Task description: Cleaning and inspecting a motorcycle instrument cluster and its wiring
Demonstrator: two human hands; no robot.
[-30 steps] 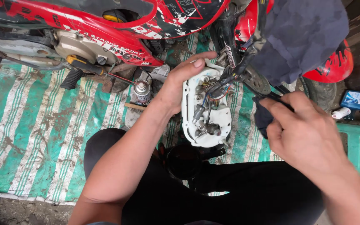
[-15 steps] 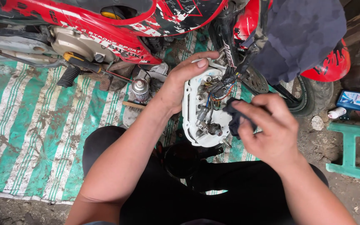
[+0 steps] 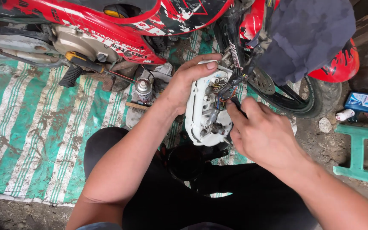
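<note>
Item count: one red motorcycle, far; one white instrument housing, centre; one spray can, left of the housing; one blue bottle, far right; one green stool, right; one striped green tarp; two hands.

Single head-worn view, steeply downward and close over the lap and striped mat

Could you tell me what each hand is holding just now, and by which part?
The left hand grips the white plastic instrument housing by its upper left edge. The right hand pinches a small dark part among the wires; which part it holds cannot be told.
</note>
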